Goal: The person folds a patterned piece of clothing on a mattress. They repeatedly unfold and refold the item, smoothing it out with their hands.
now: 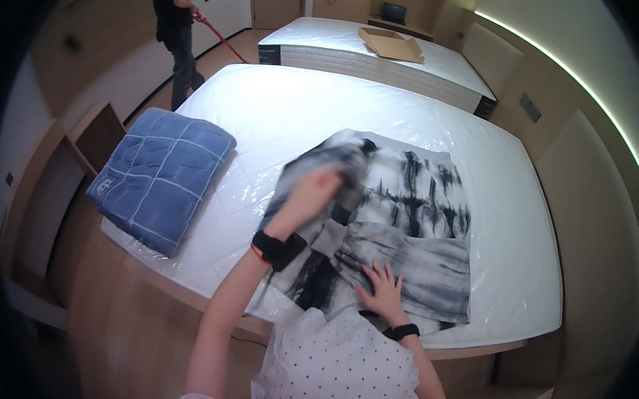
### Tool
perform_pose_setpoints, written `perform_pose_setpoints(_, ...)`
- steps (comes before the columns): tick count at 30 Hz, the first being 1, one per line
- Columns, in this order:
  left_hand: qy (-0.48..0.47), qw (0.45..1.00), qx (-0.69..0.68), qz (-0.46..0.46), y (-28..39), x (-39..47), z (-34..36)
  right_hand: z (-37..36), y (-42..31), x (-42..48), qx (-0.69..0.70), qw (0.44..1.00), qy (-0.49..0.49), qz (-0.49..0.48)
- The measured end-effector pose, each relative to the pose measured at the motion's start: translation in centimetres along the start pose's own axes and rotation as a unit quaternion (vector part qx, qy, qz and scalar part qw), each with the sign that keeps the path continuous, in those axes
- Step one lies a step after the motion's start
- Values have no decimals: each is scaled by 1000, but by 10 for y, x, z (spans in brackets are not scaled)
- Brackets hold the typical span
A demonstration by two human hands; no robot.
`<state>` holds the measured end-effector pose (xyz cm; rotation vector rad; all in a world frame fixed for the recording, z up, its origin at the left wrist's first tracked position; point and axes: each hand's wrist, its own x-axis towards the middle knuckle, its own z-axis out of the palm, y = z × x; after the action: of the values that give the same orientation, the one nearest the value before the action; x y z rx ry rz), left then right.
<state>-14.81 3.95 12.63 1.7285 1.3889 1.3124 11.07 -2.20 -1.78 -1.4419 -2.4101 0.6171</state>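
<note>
A grey, black and white patterned garment, partly folded, lies spread on a plastic-wrapped mattress before me. My left hand is at the garment's upper left part, blurred, with its fingers bent; whether it pinches the cloth cannot be made out. My right hand rests with spread fingers on the grey lower section of the cloth, near the mattress edge closest to me. To the left, a folded blue quilted pad with white lines sits on the mattress corner.
Beyond stands a second wrapped mattress bearing an open cardboard box. At the far left a person holds a red-handled tool. Wooden furniture stands left, a padded headboard right. A laptop is at the back.
</note>
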Motion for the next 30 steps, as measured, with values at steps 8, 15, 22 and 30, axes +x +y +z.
perform_pose_setpoints(8,-88,877,387,-271,-88,-154,-13,-29,69,-17,863,468,-1,192)
perform_pose_setpoints(15,98,923,228,-294,-104,-185,-39,-33,61,19,736,581,212,277)
perform_pose_setpoints(22,-33,882,-42,-468,-93,-211,-62,-63,72,-25,661,682,129,285)
perform_pose_setpoints(30,3,889,-48,-456,-95,-194,-48,-66,85,-17,585,734,157,307)
